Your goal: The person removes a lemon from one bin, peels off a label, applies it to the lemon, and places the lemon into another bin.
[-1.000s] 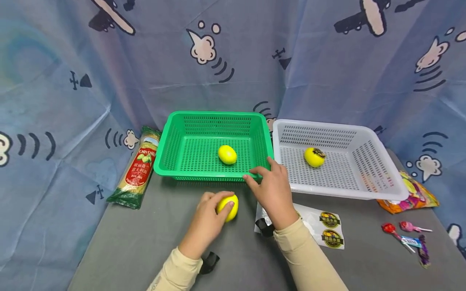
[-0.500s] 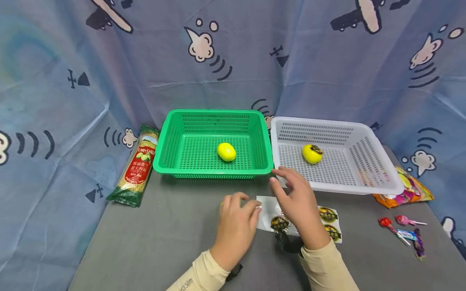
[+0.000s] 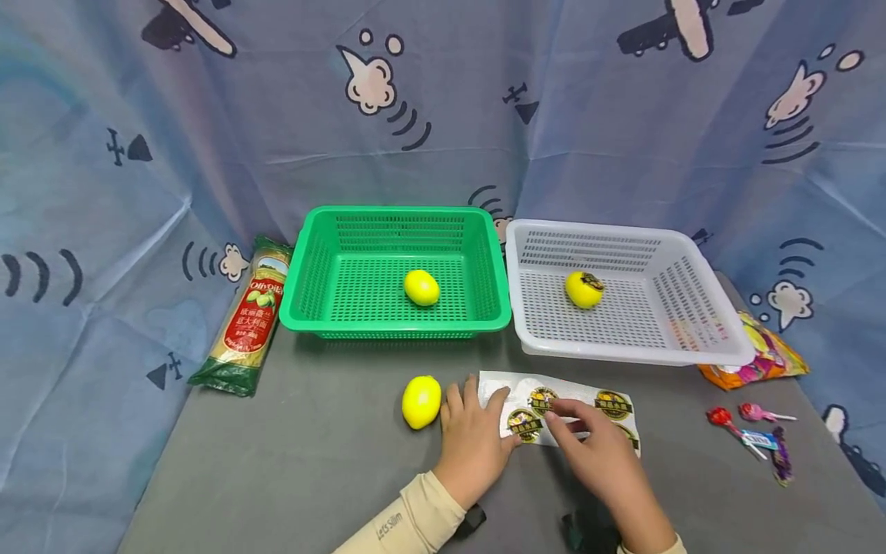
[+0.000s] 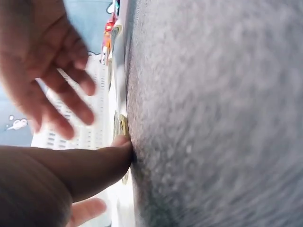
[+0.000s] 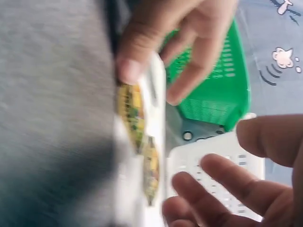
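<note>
Green basket (image 3: pixel 394 325): one lemon (image 3: pixel 421 288). White basket (image 3: pixel 630 354): labelled lemon (image 3: pixel 581 292). White sheet (image 3: pixel 507 382), round black-gold stickers (image 3: pixel 524 425). Left hand (image 3: pixel 474 445) spread on it; right hand (image 3: pixel 601 452) spread.

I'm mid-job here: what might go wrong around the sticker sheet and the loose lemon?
The left grip touches only the sheet's left end, so the rest might shift or crease if a sticker is pulled.

The lemon lies loose on the table right beside the left grip; a nudge could roll it.
</note>
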The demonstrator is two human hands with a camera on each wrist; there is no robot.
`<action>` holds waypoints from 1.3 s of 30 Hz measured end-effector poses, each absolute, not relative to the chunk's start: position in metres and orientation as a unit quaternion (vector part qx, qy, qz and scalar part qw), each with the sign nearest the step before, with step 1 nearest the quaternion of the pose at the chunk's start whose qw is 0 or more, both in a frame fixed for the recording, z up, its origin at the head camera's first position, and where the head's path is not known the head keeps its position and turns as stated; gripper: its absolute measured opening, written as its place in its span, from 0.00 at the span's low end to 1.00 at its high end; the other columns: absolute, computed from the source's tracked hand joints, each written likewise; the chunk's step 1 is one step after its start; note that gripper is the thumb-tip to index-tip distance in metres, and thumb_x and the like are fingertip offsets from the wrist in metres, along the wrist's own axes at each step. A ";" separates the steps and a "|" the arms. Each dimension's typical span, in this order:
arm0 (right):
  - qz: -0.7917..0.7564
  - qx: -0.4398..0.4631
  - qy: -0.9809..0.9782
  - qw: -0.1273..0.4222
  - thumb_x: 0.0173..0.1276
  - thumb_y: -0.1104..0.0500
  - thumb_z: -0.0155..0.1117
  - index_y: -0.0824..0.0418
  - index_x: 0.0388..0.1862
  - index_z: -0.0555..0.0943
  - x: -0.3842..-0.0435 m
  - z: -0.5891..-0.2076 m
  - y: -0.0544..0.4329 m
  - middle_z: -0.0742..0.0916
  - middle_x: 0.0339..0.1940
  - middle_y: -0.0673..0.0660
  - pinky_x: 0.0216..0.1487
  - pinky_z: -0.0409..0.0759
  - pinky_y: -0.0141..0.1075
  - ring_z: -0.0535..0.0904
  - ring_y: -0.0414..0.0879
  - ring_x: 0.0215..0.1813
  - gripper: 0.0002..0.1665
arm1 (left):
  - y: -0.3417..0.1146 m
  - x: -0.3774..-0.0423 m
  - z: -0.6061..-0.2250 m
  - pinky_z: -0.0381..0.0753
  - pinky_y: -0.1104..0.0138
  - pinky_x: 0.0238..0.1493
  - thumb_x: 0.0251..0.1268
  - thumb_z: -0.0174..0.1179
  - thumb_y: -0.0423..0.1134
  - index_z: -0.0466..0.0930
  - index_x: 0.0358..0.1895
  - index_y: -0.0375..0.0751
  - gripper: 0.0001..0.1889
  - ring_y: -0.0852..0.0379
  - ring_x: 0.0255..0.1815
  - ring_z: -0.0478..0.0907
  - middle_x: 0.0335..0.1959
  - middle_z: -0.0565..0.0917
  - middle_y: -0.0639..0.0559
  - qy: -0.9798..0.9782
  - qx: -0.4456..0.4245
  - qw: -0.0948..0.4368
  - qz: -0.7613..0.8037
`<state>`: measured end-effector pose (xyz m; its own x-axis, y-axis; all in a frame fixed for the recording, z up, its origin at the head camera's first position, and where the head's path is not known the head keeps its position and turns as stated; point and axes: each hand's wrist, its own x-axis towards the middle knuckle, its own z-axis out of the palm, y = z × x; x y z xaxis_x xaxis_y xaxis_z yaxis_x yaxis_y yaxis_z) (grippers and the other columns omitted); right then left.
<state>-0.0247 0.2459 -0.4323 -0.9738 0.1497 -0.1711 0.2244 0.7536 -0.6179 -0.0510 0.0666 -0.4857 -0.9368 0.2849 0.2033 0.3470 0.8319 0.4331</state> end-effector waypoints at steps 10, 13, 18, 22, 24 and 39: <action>-0.328 0.117 0.933 0.091 0.80 0.42 0.64 0.61 0.65 0.84 -0.026 -0.449 0.249 0.89 0.57 0.59 0.50 0.82 0.54 0.86 0.53 0.52 0.28 | 0.064 -0.064 -0.489 0.71 0.66 0.44 0.49 0.83 0.36 0.89 0.55 0.53 0.26 0.59 0.39 0.71 0.33 0.81 0.57 -0.879 -0.139 0.001 -0.457; -0.326 0.112 0.934 0.097 0.80 0.42 0.63 0.62 0.67 0.83 -0.029 -0.450 0.251 0.89 0.57 0.59 0.47 0.82 0.52 0.86 0.52 0.50 0.30 | 0.066 -0.070 -0.486 0.77 0.68 0.45 0.55 0.80 0.36 0.91 0.52 0.50 0.19 0.61 0.42 0.79 0.40 0.86 0.59 -0.840 -0.140 -0.066 -0.519; -0.328 0.112 0.933 0.101 0.81 0.41 0.62 0.62 0.68 0.82 -0.034 -0.449 0.255 0.88 0.57 0.59 0.48 0.82 0.53 0.85 0.54 0.52 0.31 | 0.076 -0.080 -0.484 0.80 0.70 0.44 0.56 0.80 0.36 0.94 0.47 0.48 0.15 0.65 0.45 0.82 0.46 0.89 0.63 -0.804 -0.120 -0.160 -0.560; -0.329 0.115 0.932 0.098 0.81 0.40 0.62 0.62 0.69 0.82 -0.037 -0.446 0.255 0.88 0.57 0.60 0.48 0.83 0.54 0.85 0.57 0.54 0.31 | 0.082 -0.083 -0.486 0.79 0.71 0.42 0.55 0.78 0.30 0.95 0.43 0.47 0.12 0.66 0.43 0.82 0.41 0.90 0.64 -0.789 -0.112 -0.151 -0.585; -0.333 0.119 0.932 0.079 0.81 0.42 0.63 0.62 0.67 0.83 -0.037 -0.444 0.254 0.88 0.55 0.60 0.46 0.83 0.51 0.85 0.56 0.53 0.30 | 0.081 -0.082 -0.486 0.79 0.71 0.46 0.56 0.75 0.28 0.94 0.42 0.46 0.12 0.66 0.45 0.82 0.40 0.90 0.64 -0.774 -0.107 -0.132 -0.610; -0.379 0.106 0.917 -0.067 0.75 0.51 0.73 0.55 0.52 0.91 -0.015 -0.402 0.232 0.88 0.45 0.51 0.39 0.80 0.31 0.80 0.37 0.40 0.13 | 0.051 -0.059 -0.447 0.84 0.69 0.49 0.64 0.73 0.26 0.91 0.49 0.34 0.11 0.53 0.48 0.86 0.48 0.90 0.44 -0.630 -0.107 -0.054 -0.768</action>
